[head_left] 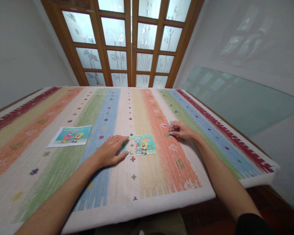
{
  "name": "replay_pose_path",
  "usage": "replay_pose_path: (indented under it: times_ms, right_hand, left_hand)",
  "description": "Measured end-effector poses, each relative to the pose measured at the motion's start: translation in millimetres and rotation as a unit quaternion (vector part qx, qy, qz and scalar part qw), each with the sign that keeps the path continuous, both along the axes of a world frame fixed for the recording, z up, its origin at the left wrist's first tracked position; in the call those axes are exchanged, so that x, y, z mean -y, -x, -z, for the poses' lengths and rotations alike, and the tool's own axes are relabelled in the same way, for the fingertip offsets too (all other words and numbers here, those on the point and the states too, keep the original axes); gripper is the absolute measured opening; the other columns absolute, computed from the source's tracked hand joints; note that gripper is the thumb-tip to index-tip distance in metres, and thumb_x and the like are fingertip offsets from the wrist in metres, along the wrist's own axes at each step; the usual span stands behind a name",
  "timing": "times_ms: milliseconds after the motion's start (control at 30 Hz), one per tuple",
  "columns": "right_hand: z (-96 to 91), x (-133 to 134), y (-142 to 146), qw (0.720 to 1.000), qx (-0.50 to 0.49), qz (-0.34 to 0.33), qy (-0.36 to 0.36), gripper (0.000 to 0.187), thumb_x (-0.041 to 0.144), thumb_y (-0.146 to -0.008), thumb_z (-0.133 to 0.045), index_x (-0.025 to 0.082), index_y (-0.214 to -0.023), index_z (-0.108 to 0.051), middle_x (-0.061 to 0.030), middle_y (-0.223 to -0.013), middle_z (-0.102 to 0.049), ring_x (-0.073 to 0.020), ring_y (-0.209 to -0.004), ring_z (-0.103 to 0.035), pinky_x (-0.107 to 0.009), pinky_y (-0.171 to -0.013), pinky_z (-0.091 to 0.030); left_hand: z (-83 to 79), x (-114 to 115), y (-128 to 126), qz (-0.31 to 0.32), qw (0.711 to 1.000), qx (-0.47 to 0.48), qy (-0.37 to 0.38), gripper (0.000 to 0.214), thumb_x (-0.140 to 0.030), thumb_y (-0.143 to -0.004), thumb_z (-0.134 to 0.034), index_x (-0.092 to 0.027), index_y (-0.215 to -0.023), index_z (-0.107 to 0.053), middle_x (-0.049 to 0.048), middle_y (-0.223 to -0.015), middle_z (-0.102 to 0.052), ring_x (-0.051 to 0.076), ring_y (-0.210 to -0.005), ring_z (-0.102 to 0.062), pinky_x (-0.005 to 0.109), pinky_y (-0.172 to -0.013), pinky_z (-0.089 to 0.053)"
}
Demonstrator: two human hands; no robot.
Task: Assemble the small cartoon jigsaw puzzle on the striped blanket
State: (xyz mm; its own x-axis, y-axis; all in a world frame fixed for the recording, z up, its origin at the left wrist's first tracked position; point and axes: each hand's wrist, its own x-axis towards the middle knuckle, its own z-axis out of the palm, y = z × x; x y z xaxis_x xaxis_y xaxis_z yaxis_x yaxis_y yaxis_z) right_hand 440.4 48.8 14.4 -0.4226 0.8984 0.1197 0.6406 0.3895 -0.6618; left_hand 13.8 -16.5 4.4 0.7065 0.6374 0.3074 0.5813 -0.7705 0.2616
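Observation:
A small cartoon jigsaw puzzle (140,145), mostly put together, lies on the striped mat (149,182) in the middle of the table. My left hand (111,150) rests flat with fingers spread, its fingertips touching the puzzle's left edge. My right hand (181,130) is to the right of the puzzle, fingers pinched over a few loose puzzle pieces (167,133); whether a piece is held is too small to tell.
A printed reference picture (70,135) of the same cartoon lies on the mat at the left. Wooden doors with frosted glass panes (132,42) stand behind the table. A glass sheet (240,101) leans at the right. The mat's front edge is close to me.

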Motion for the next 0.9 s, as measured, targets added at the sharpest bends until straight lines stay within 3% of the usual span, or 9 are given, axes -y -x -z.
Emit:
replay_pose_path:
  times_ms: [300, 500, 633, 900]
  right_hand:
    - [-5.5, 9, 11, 0.991, -0.048, -0.002, 0.127, 0.042, 0.060, -0.079, -0.075, 0.020, -0.076, -0.064, -0.0006, -0.057, -0.062, -0.0131, -0.050, -0.052, -0.028, -0.052, -0.040]
    - [-8.3, 10, 29, 0.997, -0.045, 0.006, 0.057, 0.031, 0.051, -0.083, -0.072, 0.021, -0.088, -0.070, -0.0065, -0.078, -0.075, -0.0166, -0.062, -0.060, -0.030, -0.058, -0.047]
    - [-9.8, 18, 58, 0.997, -0.032, -0.055, 0.032, 0.014, 0.033, -0.090, -0.063, 0.023, -0.091, -0.073, -0.0065, -0.090, -0.077, -0.0202, -0.081, -0.067, -0.034, -0.075, -0.052]
    - [1.8, 38, 107, 0.993, -0.019, -0.115, -0.005, 0.022, 0.014, -0.091, -0.059, 0.027, -0.097, -0.076, -0.0057, -0.101, -0.071, -0.0204, -0.091, -0.065, -0.038, -0.085, -0.053]
  left_hand:
    - [-0.1, 1, 0, -0.001, 1.000, -0.001, 0.002, 0.049, -0.042, -0.099, -0.050, -0.018, -0.142, -0.048, 0.0164, -0.130, -0.065, 0.033, -0.116, -0.061, 0.051, -0.102, -0.048]
    - [-0.8, 0, 0, -0.002, 1.000, 0.000, 0.007, 0.049, -0.043, -0.099, -0.051, -0.018, -0.141, -0.047, 0.0159, -0.129, -0.064, 0.033, -0.116, -0.061, 0.051, -0.101, -0.049]
    - [-0.7, 0, 0, 0.000, 1.000, -0.001, 0.006, 0.048, -0.042, -0.100, -0.051, -0.018, -0.141, -0.047, 0.0159, -0.129, -0.064, 0.032, -0.116, -0.061, 0.050, -0.101, -0.048]
    - [-0.1, 0, -1, -0.002, 1.000, -0.003, 0.006, 0.049, -0.043, -0.100, -0.050, -0.017, -0.140, -0.047, 0.0168, -0.129, -0.064, 0.033, -0.116, -0.061, 0.051, -0.101, -0.048]
